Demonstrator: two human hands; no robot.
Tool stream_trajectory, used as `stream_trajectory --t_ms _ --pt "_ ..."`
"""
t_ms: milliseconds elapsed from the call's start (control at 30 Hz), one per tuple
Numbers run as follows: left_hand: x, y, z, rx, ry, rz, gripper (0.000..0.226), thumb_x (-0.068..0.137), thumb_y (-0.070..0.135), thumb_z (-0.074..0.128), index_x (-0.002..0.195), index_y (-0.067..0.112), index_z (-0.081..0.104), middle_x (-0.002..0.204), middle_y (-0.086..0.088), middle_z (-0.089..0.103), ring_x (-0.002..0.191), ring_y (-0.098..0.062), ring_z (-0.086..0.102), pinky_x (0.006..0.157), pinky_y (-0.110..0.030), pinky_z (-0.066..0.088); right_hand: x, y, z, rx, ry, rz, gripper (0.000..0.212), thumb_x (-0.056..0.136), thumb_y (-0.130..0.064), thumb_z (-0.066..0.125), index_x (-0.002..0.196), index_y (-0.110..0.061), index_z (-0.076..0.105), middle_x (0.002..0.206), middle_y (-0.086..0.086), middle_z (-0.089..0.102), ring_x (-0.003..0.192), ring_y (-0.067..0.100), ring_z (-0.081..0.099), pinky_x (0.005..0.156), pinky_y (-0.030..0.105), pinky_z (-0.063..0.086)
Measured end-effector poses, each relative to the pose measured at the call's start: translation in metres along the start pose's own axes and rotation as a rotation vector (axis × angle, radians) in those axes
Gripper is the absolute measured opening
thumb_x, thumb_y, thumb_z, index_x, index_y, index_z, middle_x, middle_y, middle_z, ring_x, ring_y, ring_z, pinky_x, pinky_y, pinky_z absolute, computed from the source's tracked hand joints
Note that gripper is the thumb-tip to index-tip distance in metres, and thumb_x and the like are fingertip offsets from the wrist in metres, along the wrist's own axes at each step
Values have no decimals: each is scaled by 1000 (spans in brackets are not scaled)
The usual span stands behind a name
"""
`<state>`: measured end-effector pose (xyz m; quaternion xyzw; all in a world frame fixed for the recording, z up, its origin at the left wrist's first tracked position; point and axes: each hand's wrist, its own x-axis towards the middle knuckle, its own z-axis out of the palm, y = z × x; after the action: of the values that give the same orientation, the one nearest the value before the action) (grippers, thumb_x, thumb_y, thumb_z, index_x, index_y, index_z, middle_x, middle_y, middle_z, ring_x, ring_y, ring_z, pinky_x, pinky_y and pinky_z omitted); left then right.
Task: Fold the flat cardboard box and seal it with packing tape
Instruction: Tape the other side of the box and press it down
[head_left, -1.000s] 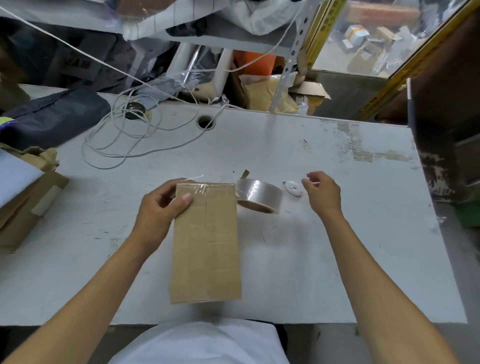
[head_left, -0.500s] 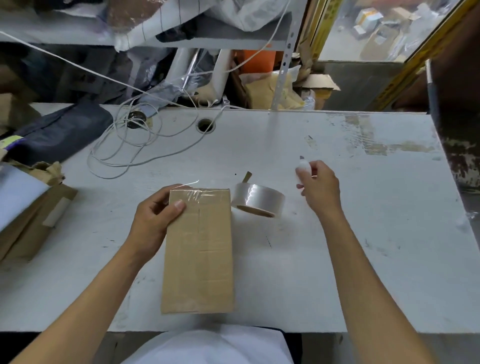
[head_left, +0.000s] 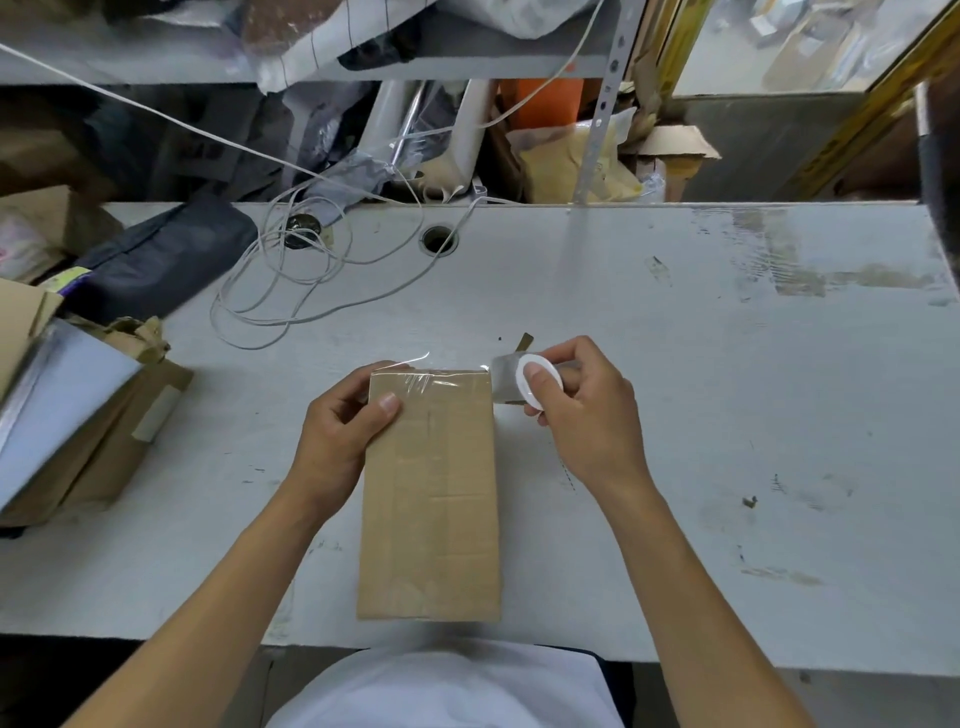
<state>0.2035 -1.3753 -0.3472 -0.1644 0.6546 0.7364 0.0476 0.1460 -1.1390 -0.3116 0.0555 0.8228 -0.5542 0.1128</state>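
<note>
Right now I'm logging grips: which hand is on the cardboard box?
The left hand: it grips the far left corner of the cardboard box, thumb on top. The right hand pinches a small white oval object beside the tape roll.

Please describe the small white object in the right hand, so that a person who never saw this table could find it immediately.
Start at the long cardboard box lying on the grey table in front of the person. Just beyond its far right corner, the right hand pinches a small white oval disc, in front of the clear tape roll. It is the only pure white, flat thing there.
</note>
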Motion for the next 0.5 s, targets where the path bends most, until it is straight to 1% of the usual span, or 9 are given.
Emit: stream_trajectory --t_ms 100,200,233,300,367,400,433,500 --pt "-1 0 0 -9 -13 2 34 83 34 67 115 24 73 102 2 73 90 -14 68 74 -26 57 -1 -2 5 -9 16 -20 6 95 -30 63 96 -24 62 80 -14 74 65 0 71 69 40 58" --pt "-1 1 0 -9 -12 7 35 83 34 67 115 23 73 103 2 73 91 -13 68 74 -26 56 -4 -2 5 -104 -25 -63 5 93 -30 65 92 -26 65 75 -14 74 67 3 70 65 30 53" --pt "-1 2 0 -7 -10 8 35 82 34 67 115 23 73 103 2 73 91 -13 68 74 -26 56 -4 -1 2 -74 -70 -53 4 91 -26 67 87 -25 66 71 -12 73 64 4 69 61 26 52" --pt "-1 2 1 -7 -7 7 35 82 35 68 114 23 73 103 2 73 90 -14 67 74 -26 57 -5 2 -7 14 -203 -17 11 87 -15 71 78 -21 68 64 -9 69 58 5 64 53 22 50" --pt "-2 3 1 -8 -8 7 34 82 35 68 114 25 74 103 3 73 90 -13 67 74 -26 57 -9 7 -14 31 -339 -1 15 86 -9 70 75 -19 68 62 -11 67 55 3 60 51 18 47" --pt "-2 3 1 -10 -10 6 34 82 35 68 113 26 74 102 3 73 90 -13 67 74 -26 57 -11 9 -16 47 -370 7 16 86 -9 70 74 -19 68 61 -12 67 54 3 59 51 16 46" --pt "-2 3 1 -10 -13 5 33 81 35 68 113 27 74 102 4 73 90 -13 68 74 -26 57 -13 11 -17 73 -368 10 16 87 -9 70 74 -19 67 61 -12 66 53 4 59 51 15 45" --pt "-2 3 1 -7 -17 2 33 81 35 67 113 28 74 101 4 73 89 -13 68 74 -26 57 -14 16 -19 122 -293 2 10 86 -17 68 78 -21 67 64 -10 67 55 7 62 53 15 46"
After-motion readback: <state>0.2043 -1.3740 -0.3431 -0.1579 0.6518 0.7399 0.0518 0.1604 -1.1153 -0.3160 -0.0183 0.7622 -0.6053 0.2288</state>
